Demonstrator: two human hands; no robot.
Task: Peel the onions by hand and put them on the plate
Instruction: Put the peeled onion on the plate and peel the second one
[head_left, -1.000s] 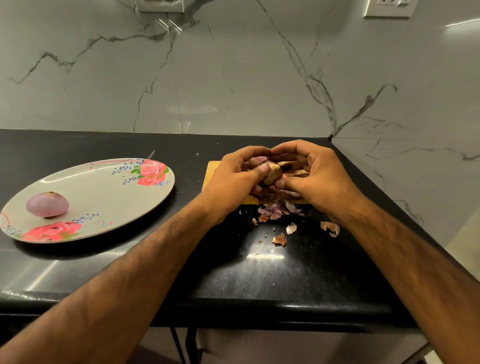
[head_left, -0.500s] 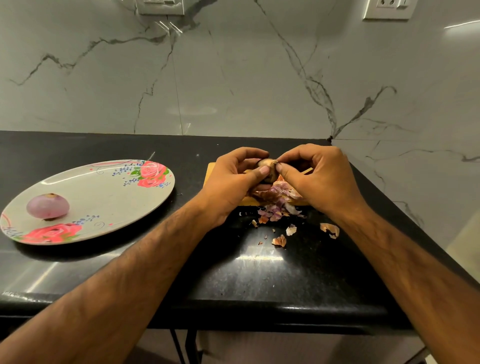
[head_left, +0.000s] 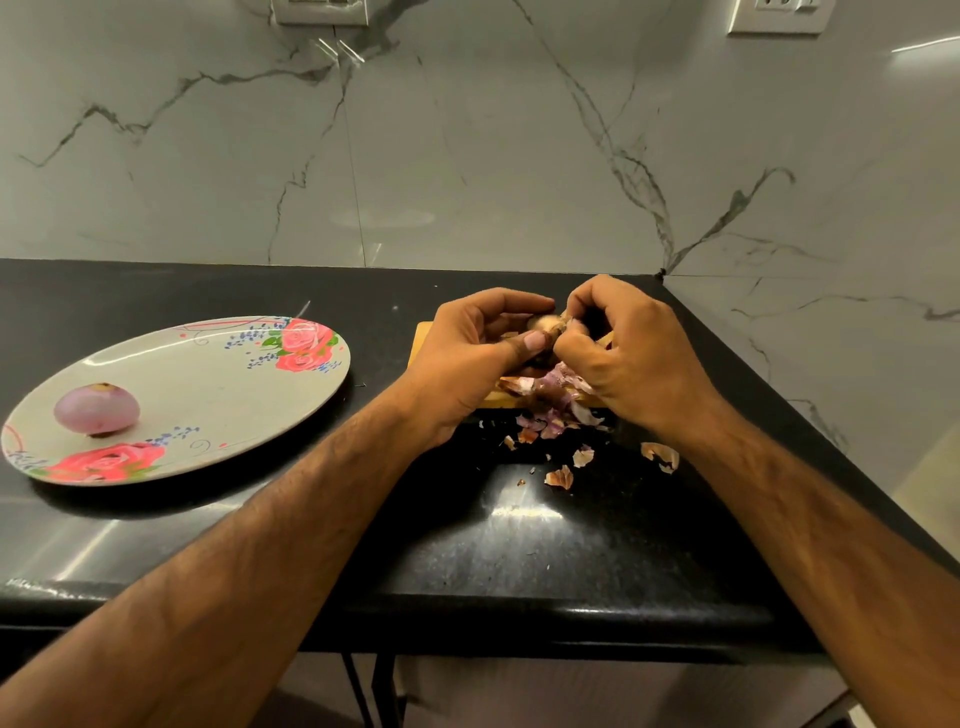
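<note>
Fingers (head_left: 509, 300) of left hand (head_left: 467, 358) and right hand (head_left: 628, 358) curl round a mostly hidden onion (head_left: 543, 323) at frame centre. Black counter (head_left: 519, 545) is cut off below. Plate (head_left: 218, 395), left, holds a peeled onion (head_left: 97, 409). Wooden board (head_left: 421, 340) is largely covered. Peel scraps (head_left: 558, 477) lie beneath.

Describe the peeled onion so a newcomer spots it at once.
On the black counter, look left to the oval plate painted with pink roses. The peeled onion lies alone on its left part: smooth, pinkish-purple, bare, unlike the brown-skinned onion being peeled at right.
</note>
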